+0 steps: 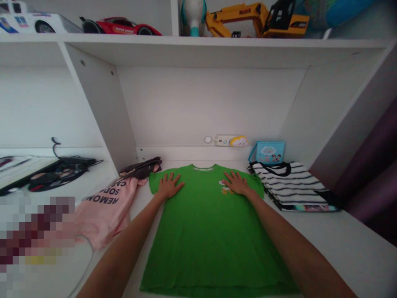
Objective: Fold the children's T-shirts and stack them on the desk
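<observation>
A green T-shirt [207, 236] lies spread flat on the white desk, its neckline toward the back wall and its hem toward me. My left hand [169, 186] rests flat on the shirt near the left sleeve, fingers spread. On the other side, my right hand [237, 183] lies flat with fingers apart, partly over a small printed picture [227, 190] on the chest. Neither hand grips the cloth.
Folded striped shirts [290, 184] are stacked on the right, before a blue desk calendar [269, 152]. Left lie a pink shirt [104, 207] and dark clothing [141, 167]. A power strip [223, 140] sits at the back wall. Overhead, a shelf [198, 51] carries a toy excavator [257, 18].
</observation>
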Demonstrator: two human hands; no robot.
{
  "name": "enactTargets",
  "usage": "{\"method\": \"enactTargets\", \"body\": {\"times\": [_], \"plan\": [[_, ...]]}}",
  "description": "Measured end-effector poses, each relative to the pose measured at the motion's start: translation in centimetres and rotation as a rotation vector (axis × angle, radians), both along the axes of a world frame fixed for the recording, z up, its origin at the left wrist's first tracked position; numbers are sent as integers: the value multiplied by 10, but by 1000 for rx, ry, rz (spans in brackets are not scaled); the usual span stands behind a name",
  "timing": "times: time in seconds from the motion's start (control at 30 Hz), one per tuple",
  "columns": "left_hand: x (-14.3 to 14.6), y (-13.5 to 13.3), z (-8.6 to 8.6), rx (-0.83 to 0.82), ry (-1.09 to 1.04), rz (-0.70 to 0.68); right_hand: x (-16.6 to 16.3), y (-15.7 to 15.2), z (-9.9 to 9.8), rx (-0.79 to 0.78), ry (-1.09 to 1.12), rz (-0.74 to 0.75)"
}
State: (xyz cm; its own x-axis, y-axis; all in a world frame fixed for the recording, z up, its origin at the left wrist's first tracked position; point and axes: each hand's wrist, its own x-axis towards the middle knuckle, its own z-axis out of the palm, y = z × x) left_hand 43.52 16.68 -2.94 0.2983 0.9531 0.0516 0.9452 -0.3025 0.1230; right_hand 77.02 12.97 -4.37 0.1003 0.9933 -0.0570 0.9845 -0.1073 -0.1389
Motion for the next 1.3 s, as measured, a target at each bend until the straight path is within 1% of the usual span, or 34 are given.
{"method": "enactTargets", "body": {"times": [0.07, 0.13, 0.2, 0.23, 0.3, 0.33, 0.4, 0.47, 0.53, 0.57, 0.63, 0.73, 0.8, 0.9, 0.97, 1.07, 1.13, 1.2, 1.3], "plan": [[0, 5, -1, -10, 3, 26, -1, 3, 4, -1, -8, -13], [1, 5, 5, -29, 13, 44, -7, 2, 13, -2, -18, -26], [4, -5, 13, -32, 25, 33, -16, -10, 23, 21, -34, 14], [5, -16, 18, -24, 28, 8, -21, -21, 28, 39, -39, 63], [6, -49, 26, -12, 28, -92, -26, -54, 33, 68, -25, 198], [4, -71, 30, -18, 24, -161, -27, -76, 34, 72, -5, 265], [-4, -122, 36, -85, 18, -298, -24, -125, 29, 47, 46, 357], [-17, -173, 41, -172, 4, -402, -19, -174, 20, 1, 85, 379], [-32, -213, 43, -221, -9, -496, -14, -213, 12, -1, 115, 363], [-39, -228, 42, -204, -21, -513, -13, -228, 9, 17, 127, 347], [-50, -246, 37, -117, -37, -504, -12, -250, 8, 66, 138, 305], [-59, -257, 23, 24, -61, -469, -8, -270, 11, 112, 138, 245], [-64, -261, 13, 95, -117, -454, -1, -283, 12, 132, 160, 257], [-72, -271, 4, 169, -250, -420, 10, -303, 4, 191, 226, 311], [-77, -276, 1, 198, -342, -398, 13, -312, -3, 268, 256, 300], [-78, -281, 0, 246, -435, -355, 11, -317, -13, 385, 265, 264], [-77, -283, 2, 272, -450, -347, 10, -316, -16, 425, 243, 263], [-75, -284, 5, 289, -449, -361, 11, -315, -16, 427, 210, 272], [-74, -287, 12, 305, -445, -387, 14, -317, -13, 381, 187, 308]]}}
